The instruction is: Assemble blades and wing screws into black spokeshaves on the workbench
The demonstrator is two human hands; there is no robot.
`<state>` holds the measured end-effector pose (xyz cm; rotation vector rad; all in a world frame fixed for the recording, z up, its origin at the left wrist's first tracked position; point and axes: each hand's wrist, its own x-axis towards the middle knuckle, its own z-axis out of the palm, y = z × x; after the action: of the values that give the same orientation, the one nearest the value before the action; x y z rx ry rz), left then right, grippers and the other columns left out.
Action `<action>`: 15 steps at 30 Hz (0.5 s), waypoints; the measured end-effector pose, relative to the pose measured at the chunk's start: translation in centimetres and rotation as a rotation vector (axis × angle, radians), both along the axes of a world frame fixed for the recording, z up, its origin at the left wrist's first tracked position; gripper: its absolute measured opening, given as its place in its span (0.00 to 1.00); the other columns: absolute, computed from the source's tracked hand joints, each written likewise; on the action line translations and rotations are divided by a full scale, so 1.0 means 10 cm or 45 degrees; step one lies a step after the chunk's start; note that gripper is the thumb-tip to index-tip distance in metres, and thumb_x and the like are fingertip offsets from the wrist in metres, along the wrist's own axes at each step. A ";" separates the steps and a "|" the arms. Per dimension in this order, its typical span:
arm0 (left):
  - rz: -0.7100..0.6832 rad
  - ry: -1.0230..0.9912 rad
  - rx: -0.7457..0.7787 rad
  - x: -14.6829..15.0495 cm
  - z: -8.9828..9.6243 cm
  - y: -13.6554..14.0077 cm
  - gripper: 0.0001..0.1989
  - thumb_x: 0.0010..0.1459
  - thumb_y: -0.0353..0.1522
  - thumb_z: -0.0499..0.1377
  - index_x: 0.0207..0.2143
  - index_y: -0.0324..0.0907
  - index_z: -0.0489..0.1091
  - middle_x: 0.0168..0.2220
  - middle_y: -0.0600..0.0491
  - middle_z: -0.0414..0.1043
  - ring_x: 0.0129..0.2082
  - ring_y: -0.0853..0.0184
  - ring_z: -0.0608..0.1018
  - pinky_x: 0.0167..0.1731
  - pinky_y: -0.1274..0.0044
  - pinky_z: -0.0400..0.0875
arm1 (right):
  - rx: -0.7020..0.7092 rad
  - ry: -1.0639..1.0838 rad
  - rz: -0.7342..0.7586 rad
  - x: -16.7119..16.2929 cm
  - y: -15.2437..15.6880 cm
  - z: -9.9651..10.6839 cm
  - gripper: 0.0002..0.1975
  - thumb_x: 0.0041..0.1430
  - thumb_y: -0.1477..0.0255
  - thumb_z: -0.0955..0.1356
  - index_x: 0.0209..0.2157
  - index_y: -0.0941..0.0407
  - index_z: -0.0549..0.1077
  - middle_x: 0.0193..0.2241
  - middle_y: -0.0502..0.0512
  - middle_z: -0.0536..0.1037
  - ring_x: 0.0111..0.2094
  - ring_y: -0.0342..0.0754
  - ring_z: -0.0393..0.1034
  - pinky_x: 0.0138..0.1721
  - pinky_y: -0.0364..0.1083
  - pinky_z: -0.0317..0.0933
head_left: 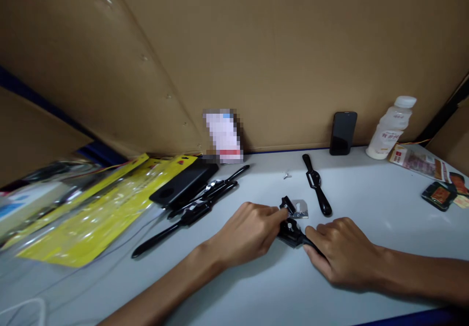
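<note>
Both hands are at a black spokeshave [289,235] just above or on the table, with a small silver screw showing on its middle. My right hand [339,250] is wrapped around its right handle. My left hand [252,231] is closed at its left end, hiding the handle there. The left index fingertip reaches a small black cap piece [288,204]; whether it grips or only touches it I cannot tell. Just behind lies a flat metal blade [301,210] with a slot. Farther back rests a bare spokeshave body [315,182], near some small silver screws [286,174].
Several spokeshaves [196,211] lie at left, beside a black case [183,182] and yellow plastic packaging [84,228]. A pixelated upright screen [224,135], a black phone [343,133] and a bottle [390,131] stand along the cardboard wall [274,62]. A small dark box [438,195] sits at right.
</note>
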<state>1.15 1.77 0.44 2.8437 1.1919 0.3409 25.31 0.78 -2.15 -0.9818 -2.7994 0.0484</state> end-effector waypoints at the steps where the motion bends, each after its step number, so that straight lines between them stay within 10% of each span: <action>1: -0.053 0.039 0.023 0.00 0.00 -0.02 0.14 0.63 0.25 0.45 0.28 0.42 0.66 0.21 0.54 0.69 0.18 0.70 0.68 0.21 0.73 0.54 | 0.000 -0.001 -0.001 0.00 0.00 0.00 0.13 0.66 0.68 0.58 0.35 0.56 0.71 0.23 0.52 0.76 0.19 0.45 0.61 0.26 0.50 0.37; 15: -0.136 0.140 0.115 0.05 0.01 -0.08 0.13 0.67 0.26 0.49 0.28 0.41 0.65 0.20 0.56 0.69 0.17 0.70 0.69 0.20 0.73 0.54 | -0.038 0.002 0.014 0.00 0.01 0.01 0.12 0.66 0.68 0.58 0.35 0.57 0.70 0.23 0.52 0.76 0.19 0.44 0.59 0.26 0.49 0.39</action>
<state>1.62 1.00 0.51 3.0256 1.0610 0.2419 25.32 0.91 -2.09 -0.9725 -2.8102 0.0924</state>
